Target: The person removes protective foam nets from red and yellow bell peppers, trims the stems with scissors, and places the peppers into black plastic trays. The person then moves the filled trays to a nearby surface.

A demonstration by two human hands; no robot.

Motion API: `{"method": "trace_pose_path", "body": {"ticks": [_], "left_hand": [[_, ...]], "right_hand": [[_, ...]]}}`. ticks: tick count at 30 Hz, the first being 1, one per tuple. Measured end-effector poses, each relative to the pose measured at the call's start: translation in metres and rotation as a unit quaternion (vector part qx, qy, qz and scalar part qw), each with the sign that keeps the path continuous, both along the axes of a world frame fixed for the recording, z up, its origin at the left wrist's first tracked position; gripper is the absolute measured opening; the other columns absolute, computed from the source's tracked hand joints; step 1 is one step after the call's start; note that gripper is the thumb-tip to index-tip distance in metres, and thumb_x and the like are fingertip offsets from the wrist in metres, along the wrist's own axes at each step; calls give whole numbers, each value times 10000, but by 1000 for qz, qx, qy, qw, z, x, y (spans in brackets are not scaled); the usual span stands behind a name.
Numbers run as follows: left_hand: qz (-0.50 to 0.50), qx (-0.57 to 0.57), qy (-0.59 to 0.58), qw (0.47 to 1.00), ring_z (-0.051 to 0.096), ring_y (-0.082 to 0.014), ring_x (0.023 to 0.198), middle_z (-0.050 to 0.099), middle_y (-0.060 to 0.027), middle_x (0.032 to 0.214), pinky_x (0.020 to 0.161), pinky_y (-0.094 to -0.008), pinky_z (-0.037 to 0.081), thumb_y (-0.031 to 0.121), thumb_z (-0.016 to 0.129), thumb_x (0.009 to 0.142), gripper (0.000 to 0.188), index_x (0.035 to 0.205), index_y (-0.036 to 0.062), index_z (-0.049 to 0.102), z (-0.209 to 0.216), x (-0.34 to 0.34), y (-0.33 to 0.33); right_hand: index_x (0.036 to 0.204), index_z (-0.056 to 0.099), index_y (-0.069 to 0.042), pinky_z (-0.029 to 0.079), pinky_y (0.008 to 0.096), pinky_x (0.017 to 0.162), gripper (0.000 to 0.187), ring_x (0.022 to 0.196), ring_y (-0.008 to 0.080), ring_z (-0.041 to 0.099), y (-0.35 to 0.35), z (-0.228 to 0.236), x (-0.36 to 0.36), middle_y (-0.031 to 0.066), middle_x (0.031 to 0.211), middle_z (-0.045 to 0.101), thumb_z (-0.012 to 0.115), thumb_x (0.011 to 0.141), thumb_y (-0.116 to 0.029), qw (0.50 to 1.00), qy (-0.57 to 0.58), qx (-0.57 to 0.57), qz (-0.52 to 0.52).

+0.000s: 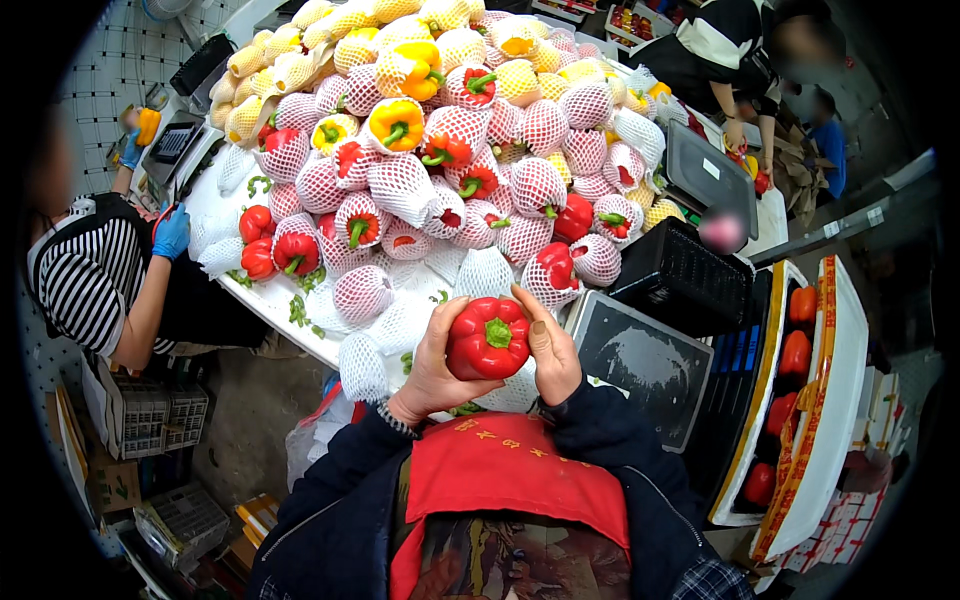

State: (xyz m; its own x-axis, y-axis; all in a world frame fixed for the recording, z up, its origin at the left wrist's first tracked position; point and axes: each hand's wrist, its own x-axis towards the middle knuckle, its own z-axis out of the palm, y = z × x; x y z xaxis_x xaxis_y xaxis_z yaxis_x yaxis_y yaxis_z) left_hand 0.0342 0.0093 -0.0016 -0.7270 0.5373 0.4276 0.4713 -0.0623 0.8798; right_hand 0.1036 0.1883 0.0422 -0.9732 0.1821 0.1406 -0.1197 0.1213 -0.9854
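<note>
A bare red bell pepper [475,350] is held up in front of my chest, its cut green stem facing up. My left hand [428,368] cups it from the left and below, thumb along its upper side. From the right, my right hand [556,360] steadies the same pepper with its fingers against its side. Just beyond lies a big heap of red and yellow peppers, many in white or pale yellow foam net sleeves, such as a sleeved red pepper [363,292]. An unfilled white foam sleeve [362,368] hangs at the table edge near my left wrist.
Bare red peppers [258,258] and green stem scraps [298,311] lie at the table's left edge. To my right are a grey scale [640,365], a black crate [683,275] and a foam box [742,500] of red peppers. Co-workers in blue gloves [172,232] and dark clothes stand left and far right.
</note>
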Motion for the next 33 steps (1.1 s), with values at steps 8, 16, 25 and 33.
{"method": "trace_pose_path", "body": {"ticks": [8,16,25,33], "left_hand": [[-138,59,-351,924,508,-227,1297,493,-129,1422,1110,-365,393,166,921,618,1141,1543,49,264,11,-3,-4],[-301,78,-583,751,521,-217,1293,498,-120,1423,1097,-348,408,413,837,701,1060,1525,27,294,7,-8,4],[-317,185,-713,597,622,-431,1116,542,-303,1334,936,-514,524,612,708,776,1015,1500,12,328,-12,18,14],[-232,244,-756,561,595,-405,1165,548,-253,1359,991,-554,482,718,457,926,839,1490,99,403,9,16,43]], "right_hand": [[1128,672,24,548,347,741,295,795,255,725,15,-2,-14,185,874,717,486,1030,-183,989,-71,114,-64],[1354,551,18,449,336,1024,367,1150,239,623,18,13,-5,158,1160,682,493,1024,-133,998,-37,45,27],[1128,673,-42,549,383,802,249,942,316,698,41,-34,-1,179,1023,711,509,940,-49,938,-125,293,-133],[1206,630,38,544,328,805,255,921,222,718,20,-28,56,163,1042,718,531,1011,-94,979,-50,24,-198]]}}
